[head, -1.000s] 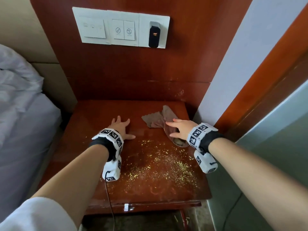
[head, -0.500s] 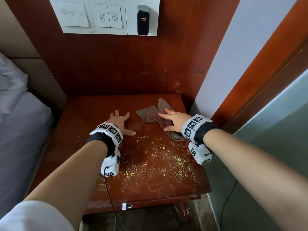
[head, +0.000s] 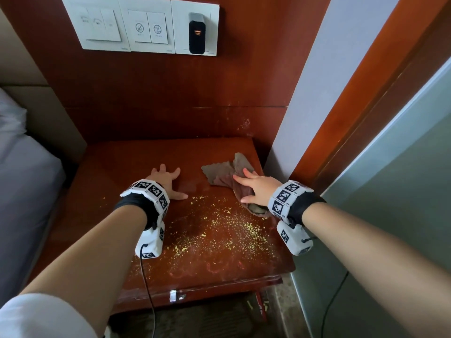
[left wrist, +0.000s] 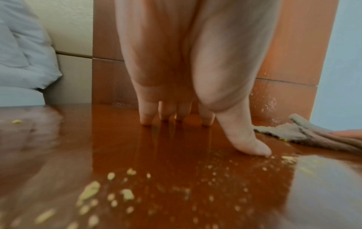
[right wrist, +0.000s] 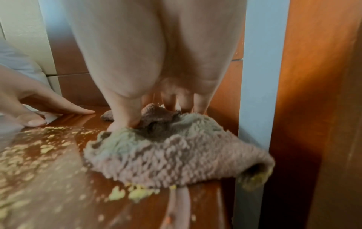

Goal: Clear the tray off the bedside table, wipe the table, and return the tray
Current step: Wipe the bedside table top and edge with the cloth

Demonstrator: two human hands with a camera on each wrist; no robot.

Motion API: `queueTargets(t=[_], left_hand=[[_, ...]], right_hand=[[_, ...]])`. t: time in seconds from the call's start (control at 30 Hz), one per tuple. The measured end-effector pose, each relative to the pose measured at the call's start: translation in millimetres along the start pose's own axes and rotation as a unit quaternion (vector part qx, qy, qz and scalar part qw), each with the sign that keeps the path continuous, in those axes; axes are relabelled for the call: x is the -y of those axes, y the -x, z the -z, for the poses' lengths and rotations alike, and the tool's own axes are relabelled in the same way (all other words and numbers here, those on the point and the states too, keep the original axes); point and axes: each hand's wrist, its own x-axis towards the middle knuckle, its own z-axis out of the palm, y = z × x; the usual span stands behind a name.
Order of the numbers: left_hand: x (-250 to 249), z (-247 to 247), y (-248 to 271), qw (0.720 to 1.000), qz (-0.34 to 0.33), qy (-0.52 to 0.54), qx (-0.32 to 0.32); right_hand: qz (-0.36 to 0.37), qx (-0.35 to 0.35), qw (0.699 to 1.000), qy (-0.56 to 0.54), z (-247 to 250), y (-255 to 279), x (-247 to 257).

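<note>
The main risk from here is that a sweep of the cloth [head: 227, 174] scatters the yellow crumbs [head: 219, 230] rather than gathering them: they are spread thinly over the middle and near part of the tabletop [head: 117, 167], right down toward its front edge, so a stroke pulled toward the person would likely push many over that edge onto the floor, and a stroke to the right could drop them down the side by the wall [head: 317, 106]. The cloth is bunched and folded, with crumbs already caught in its near fold in the right wrist view, so it may also smear or shed what it carries. The left hand [head: 168, 184] lies flat with fingers straight and spread, holding nothing, palm down on the bare wood at the far edge of the crumb patch; it could drag crumbs if it slides. The right hand [head: 256, 191] presses down on the cloth with fingers extended and the thumb pushed into the fabric, at the right rear of the tabletop, close to the wall. The two hands are near each other but apart, the cloth's free corner lying between them. The tray is not in view in any picture, so the table is already cleared of it and it must be fetched back after wiping
</note>
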Motion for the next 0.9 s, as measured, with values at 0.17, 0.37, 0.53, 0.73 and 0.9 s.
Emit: queueTargets(t=[0.17, 0.37, 0.53, 0.73, 0.9], left_hand=[[-2, -6, 12, 1.0, -0.003, -0.012, 0.002], [-1, -12, 22, 1.0, -0.007, -0.028, -0.004], [0, -15, 28, 0.999, -0.009, -0.031, -0.005], [2, -17, 26, 1.0, -0.012, -0.023, -0.011], [3, -19, 23, 1.0, -0.013, -0.019, -0.017]], right_hand=[[-0.009, 0.002, 1.0, -0.002, -6, 16, 0], [-0.018, -0.001, 1.0, -0.012, -21, 37, 1], [-0.019, -0.006, 1.0, -0.02, -26, 44, -1], [-0.033, -0.01, 0.999, -0.021, -19, 31, 2], [-0.038, -0.015, 0.999, -0.032, -12, 17, 3]])
